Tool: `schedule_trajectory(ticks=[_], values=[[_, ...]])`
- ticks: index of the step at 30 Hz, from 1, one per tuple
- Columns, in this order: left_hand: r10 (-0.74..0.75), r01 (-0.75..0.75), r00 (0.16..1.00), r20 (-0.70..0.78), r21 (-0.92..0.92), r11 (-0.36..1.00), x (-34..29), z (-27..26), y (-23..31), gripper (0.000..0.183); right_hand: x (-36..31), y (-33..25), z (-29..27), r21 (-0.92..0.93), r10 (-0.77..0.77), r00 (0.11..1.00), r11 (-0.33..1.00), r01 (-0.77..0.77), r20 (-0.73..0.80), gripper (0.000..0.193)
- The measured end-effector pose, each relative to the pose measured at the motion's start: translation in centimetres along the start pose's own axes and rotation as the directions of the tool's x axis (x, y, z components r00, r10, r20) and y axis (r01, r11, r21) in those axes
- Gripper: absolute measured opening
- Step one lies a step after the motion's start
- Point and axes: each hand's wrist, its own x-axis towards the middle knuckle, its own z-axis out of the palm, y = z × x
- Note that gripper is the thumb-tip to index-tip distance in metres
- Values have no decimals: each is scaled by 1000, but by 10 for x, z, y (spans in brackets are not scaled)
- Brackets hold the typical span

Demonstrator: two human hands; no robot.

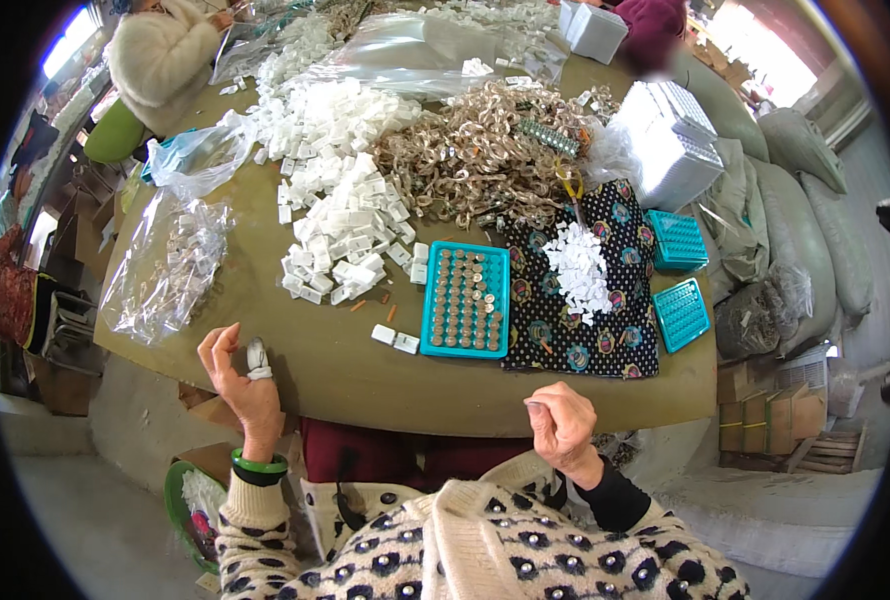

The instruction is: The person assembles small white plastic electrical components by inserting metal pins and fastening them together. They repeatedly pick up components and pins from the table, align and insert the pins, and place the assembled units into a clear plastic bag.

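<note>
Your left hand (240, 388) appears empty, fingers loosely curled; your right hand (565, 425) is clenched, contents hidden. Tray (465, 352): probably light, stiff plastic; hold opposite sides, level.

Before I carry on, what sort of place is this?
Probably a small-parts workshop: loose white plastic pieces lie heaped on the table, a teal tray holds small round parts in rows, and bulging sacks lie beyond the table's right side.
</note>
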Motion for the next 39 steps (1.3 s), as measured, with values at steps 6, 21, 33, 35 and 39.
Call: schedule_trajectory(ticks=[6, 21, 33, 35, 39], values=[[110, -120, 991, 74, 160, 980, 3, 1, 10, 38, -5, 6, -1, 102, 31, 999, 994, -33, 19, 7], [92, -128, 987, 131, 309, 942, 6, 8, 13, 41, -7, 15, -8, 347, 17, 999, 937, -32, 46, 5], [69, -96, 992, 106, 277, 956, 5, 6, 11, 39, -5, 15, -8, 364, 54, 993, 927, -90, 106, 2], [68, -96, 991, 112, 263, 960, 4, 5, 9, 39, -4, 14, -6, 318, 50, 989, 943, -92, 138, 3], [59, -85, 991, 120, 226, 970, 3, 2, 1, 43, -4, 14, -3, 260, 18, 991, 964, -53, 136, 2]])
